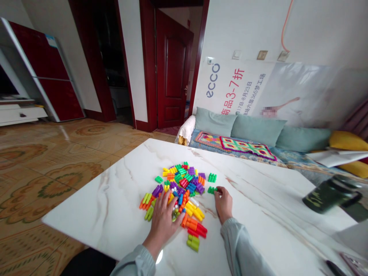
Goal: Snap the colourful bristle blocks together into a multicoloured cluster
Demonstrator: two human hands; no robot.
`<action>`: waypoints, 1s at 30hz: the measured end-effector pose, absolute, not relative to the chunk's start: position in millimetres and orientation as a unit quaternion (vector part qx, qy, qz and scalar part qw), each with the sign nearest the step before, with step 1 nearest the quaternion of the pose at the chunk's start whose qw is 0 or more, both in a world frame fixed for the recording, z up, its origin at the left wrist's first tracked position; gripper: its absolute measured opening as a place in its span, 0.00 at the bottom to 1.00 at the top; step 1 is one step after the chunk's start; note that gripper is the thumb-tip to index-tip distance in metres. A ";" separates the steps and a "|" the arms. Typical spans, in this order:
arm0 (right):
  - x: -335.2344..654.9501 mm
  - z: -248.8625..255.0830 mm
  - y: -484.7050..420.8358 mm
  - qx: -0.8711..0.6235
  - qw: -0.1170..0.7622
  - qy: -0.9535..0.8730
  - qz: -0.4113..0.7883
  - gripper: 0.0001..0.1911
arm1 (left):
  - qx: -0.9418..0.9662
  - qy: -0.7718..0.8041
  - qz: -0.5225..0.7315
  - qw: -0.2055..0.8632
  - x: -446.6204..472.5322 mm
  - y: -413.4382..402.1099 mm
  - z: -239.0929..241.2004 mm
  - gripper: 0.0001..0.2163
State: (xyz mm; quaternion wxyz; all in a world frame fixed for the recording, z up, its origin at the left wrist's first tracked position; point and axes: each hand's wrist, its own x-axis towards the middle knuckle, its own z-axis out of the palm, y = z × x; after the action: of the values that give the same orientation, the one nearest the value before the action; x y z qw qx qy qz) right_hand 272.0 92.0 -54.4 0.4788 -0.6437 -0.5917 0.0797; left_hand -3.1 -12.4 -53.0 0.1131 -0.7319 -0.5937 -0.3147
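A heap of small plastic building blocks (184, 188) in several bright colours lies on the white marble table (258, 214). My left hand (163, 218) lies flat on the near side of the heap, fingers stretched out over the blocks. My right hand (223, 202) rests on the table at the heap's right edge, its fingertips pinching a small green block (212, 189). Another green block (212, 177) lies apart just beyond it. A yellow-green block (193, 243) sits nearest to me.
A dark green mug (330, 195) lies on its side at the table's right. A sofa (258, 134) with teal cushions and a colourful mat stands behind the table. The table's left edge drops to patterned floor tiles (43, 161). A red door (172, 69) stands open at the back.
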 end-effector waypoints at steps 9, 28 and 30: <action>267.9 -54.4 130.9 -0.665 0.488 -0.562 0.064 0.17 | -0.728 -0.591 -0.328 0.116 -2.9 -12.0 -52.8 0.23; 266.2 -51.8 143.0 -0.674 0.474 -0.564 0.043 0.15 | -0.724 -0.599 -0.328 0.091 -1.7 -13.9 -51.9 0.22; 265.8 -51.5 143.5 -0.675 0.474 -0.564 0.040 0.15 | -0.726 -0.595 -0.330 0.098 -2.2 -13.4 -53.5 0.22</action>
State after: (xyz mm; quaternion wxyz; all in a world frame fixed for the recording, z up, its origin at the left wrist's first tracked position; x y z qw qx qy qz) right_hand 265.8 143.5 -51.5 0.4744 -0.6747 -0.5640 0.0403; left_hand -2.2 -13.4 -53.5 0.0980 -0.7261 -0.5951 -0.3302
